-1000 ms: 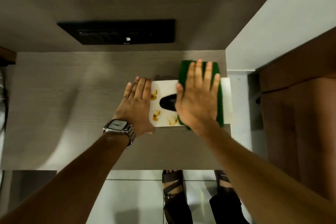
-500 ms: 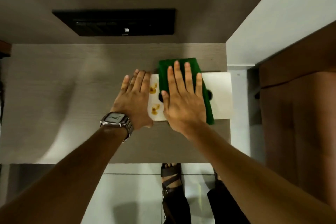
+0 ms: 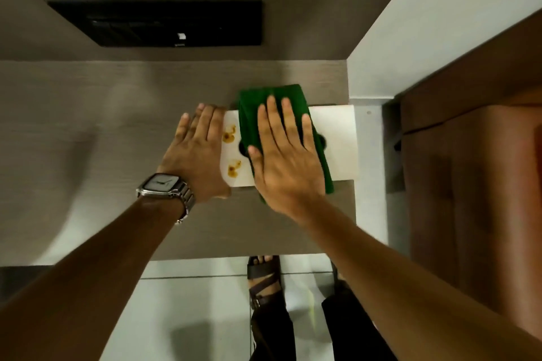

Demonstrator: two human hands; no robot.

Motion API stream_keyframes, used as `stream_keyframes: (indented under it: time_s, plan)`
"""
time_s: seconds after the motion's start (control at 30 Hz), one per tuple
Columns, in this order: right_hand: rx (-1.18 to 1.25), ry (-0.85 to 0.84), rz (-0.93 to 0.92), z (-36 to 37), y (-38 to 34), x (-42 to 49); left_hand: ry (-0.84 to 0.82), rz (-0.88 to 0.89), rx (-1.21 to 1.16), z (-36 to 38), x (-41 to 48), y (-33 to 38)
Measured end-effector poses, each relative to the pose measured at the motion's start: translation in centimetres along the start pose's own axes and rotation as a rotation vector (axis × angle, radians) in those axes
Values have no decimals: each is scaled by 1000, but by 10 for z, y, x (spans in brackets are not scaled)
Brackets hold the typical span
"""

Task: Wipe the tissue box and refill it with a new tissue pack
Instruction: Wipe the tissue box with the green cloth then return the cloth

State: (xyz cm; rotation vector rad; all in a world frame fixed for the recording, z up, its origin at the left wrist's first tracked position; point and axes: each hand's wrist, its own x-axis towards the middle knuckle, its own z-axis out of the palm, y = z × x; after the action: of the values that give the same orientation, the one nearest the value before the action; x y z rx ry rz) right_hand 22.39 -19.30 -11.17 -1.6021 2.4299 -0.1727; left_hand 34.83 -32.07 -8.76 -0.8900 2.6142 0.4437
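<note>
A white tissue box [image 3: 340, 143] lies flat on the grey wooden counter [image 3: 88, 132], against its right end. Brown-yellow stains [image 3: 231, 152] mark the box's left part. A folded green cloth [image 3: 249, 117] lies across the middle of the box and covers most of its dark oval slot. My right hand [image 3: 284, 161] presses flat on the cloth with fingers spread. My left hand [image 3: 195, 152], wearing a metal watch, rests flat against the box's left end and steadies it. No tissue pack is in view.
A black panel [image 3: 164, 23] is set into the wall behind the counter. A white wall [image 3: 440, 26] and a brown wooden door [image 3: 475, 170] stand to the right. Below the counter's front edge I see a pale tiled floor [image 3: 181, 302] and my sandalled feet [image 3: 264, 275].
My right hand slid the green cloth leftward from the box's right part to its middle, over the slot. The left hand stayed at the box's left end.
</note>
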Motion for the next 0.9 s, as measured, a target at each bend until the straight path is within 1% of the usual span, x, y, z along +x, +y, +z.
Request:
stream_keyframes:
  time_s: [0.03, 0.07, 0.13, 0.17, 0.23, 0.27, 0.3, 0.33, 0.4, 0.43, 0.47, 0.5, 0.53, 0.6, 0.67, 0.7, 0.73, 0.8, 0.83, 0.9]
  plan:
    - [-1, -26, -34, -2, 12, -18, -7, 1, 4, -2, -1, 0]
    - [-9, -53, -30, -6, 29, -33, -15, 2, 4, -3, -1, 1]
    - [-30, -67, 70, -15, 64, -39, -9, 0, -4, -3, -3, 2]
    - [-30, -45, 140, -19, 74, -30, -1, 1, -9, -3, -2, 3]
    - [-28, 38, 293, -19, 70, 4, 9, 1, -10, -1, 0, 3]
    - [-40, 67, 343, -17, 56, 20, 14, -2, -9, 0, 1, 4]
    - [-43, 80, 345, -14, 39, 30, 11, -5, -5, 1, 1, 4]
    - [-42, 72, 292, -10, 24, 32, 6, -7, -1, 1, 1, 4]
    - [-59, 0, 76, -3, 12, 13, 10, -11, 4, 2, 0, 2]
    - [-66, -33, -12, -3, 18, -1, 12, -14, 5, 2, 0, 0]
    - [-74, -62, -59, -6, 33, -16, 9, -15, 4, 1, -1, 0]
    - [-81, -86, -56, -10, 52, -28, 5, -12, 3, 1, -2, 0]
    - [-80, -95, -5, -15, 70, -32, 4, -9, 4, 1, -2, 0]
    - [-63, -63, 151, -24, 91, -23, -4, -3, 14, 1, -1, 0]
    - [-70, 13, 284, -24, 82, 3, -1, 0, 16, 2, 0, 0]
    - [-77, 42, 311, -21, 67, 17, 2, -1, 15, 4, 1, 1]
    - [-71, 59, 299, -17, 49, 27, 2, -4, 19, 4, 0, 1]
    - [-62, 36, 171, -6, 19, 23, 0, -12, 29, 4, 0, 0]
    - [-66, 3, 81, -3, 15, 12, 1, -16, 28, 3, -1, 0]
    - [-72, -57, -58, -6, 33, -16, -5, -16, 21, 0, -3, 0]
